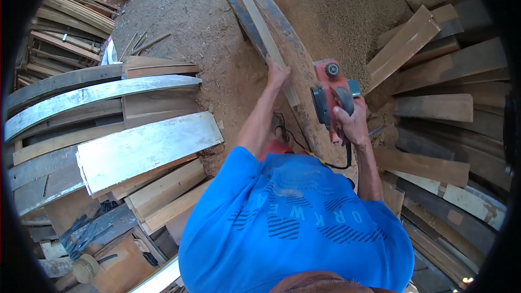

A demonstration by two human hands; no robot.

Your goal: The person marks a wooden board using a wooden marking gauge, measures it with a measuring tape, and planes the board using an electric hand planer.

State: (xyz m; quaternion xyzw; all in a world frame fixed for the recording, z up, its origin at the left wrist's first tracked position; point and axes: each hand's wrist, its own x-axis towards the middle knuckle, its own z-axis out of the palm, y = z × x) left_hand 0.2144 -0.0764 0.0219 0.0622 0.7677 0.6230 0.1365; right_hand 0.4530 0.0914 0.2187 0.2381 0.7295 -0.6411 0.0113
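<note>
My right hand point(354, 123) is wrapped around the rear handle of a red and black electric planer point(330, 78), whose dark cord loops back toward my body. The planer is at the right edge of a long worn wooden bench plank point(290, 35); whether it touches the plank cannot be made out. Along the plank's left side lies a narrow wooden strip point(254, 15), running away from me. Around this strip my left hand point(278, 74) is closed, near its closer end. The strip's underside is hidden.
Stacked boards point(163, 184) line the left side, with a whitish panel point(149, 149) on top. More boards point(434, 108) are piled along the right. Wood shavings point(347, 11) cover the ground around the bench. Thin sticks point(149, 43) lie on the ground at upper left.
</note>
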